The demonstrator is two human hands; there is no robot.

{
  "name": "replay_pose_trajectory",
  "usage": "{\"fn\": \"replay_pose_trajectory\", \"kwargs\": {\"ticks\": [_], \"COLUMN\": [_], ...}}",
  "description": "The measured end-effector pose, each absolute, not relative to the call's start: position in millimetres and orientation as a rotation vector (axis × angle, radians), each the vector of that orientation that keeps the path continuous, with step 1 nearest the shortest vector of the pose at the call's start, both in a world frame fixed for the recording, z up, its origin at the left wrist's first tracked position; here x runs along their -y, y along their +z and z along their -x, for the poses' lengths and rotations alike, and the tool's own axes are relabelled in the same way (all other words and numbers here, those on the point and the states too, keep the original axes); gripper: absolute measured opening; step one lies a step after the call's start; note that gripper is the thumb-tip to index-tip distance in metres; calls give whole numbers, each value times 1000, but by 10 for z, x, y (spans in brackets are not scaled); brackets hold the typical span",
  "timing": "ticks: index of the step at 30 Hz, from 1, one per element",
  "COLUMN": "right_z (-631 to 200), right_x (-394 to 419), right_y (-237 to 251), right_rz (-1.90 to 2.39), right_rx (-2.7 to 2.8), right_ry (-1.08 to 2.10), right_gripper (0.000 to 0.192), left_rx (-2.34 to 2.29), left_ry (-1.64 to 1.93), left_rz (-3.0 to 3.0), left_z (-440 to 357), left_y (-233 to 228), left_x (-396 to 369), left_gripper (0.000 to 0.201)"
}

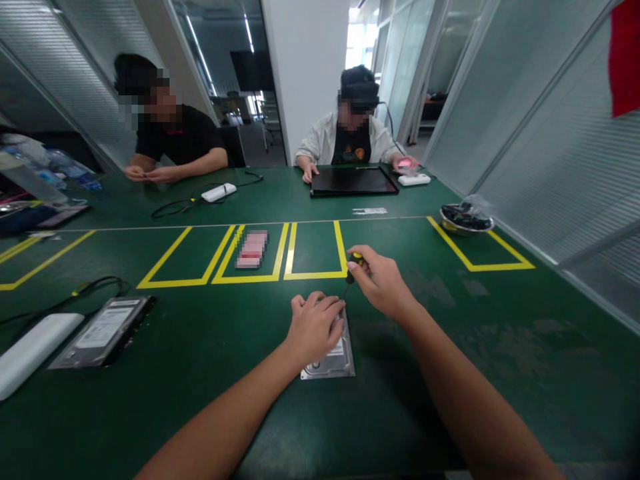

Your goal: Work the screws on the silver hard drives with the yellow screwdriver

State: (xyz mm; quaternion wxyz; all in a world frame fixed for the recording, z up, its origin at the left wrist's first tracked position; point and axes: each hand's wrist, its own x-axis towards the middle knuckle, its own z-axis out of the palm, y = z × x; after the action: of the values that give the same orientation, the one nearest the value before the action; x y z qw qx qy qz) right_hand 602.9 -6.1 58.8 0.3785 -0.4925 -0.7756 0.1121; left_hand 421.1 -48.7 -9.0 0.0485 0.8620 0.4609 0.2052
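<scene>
A silver hard drive [336, 365] lies flat on the green table in front of me. My left hand [315, 330] presses down over its upper part, fingers curled across the far edge, covering most of its label. In my right hand [379, 277] is a screwdriver [355, 261] with a black and yellow handle, pinched between thumb and fingers. Its thin shaft slants down to the drive's far right corner. Whether the tip sits in a screw is too small to tell.
Another hard drive [103, 327] lies at left beside a white power bank [37, 350]. Yellow tape [315, 275] marks rectangles. A metal bowl [465, 223] holds dark items at right. Two people sit opposite, one touching a black flat panel [354, 181].
</scene>
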Motion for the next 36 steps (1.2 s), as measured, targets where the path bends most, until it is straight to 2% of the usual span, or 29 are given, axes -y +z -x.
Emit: {"fn": "replay_pose_trajectory", "kwargs": {"ticks": [36], "right_z": [-6021], "right_x": [59], "right_y": [561], "right_rz": [1216], "right_rx": [2010], "right_ry": [324], "right_gripper": [23], "left_rx": [-1380], "left_ry": [622], "left_rz": [-2637], "left_z": [-4201], "left_y": [-109], "left_x": [481], "left_gripper": [34]}}
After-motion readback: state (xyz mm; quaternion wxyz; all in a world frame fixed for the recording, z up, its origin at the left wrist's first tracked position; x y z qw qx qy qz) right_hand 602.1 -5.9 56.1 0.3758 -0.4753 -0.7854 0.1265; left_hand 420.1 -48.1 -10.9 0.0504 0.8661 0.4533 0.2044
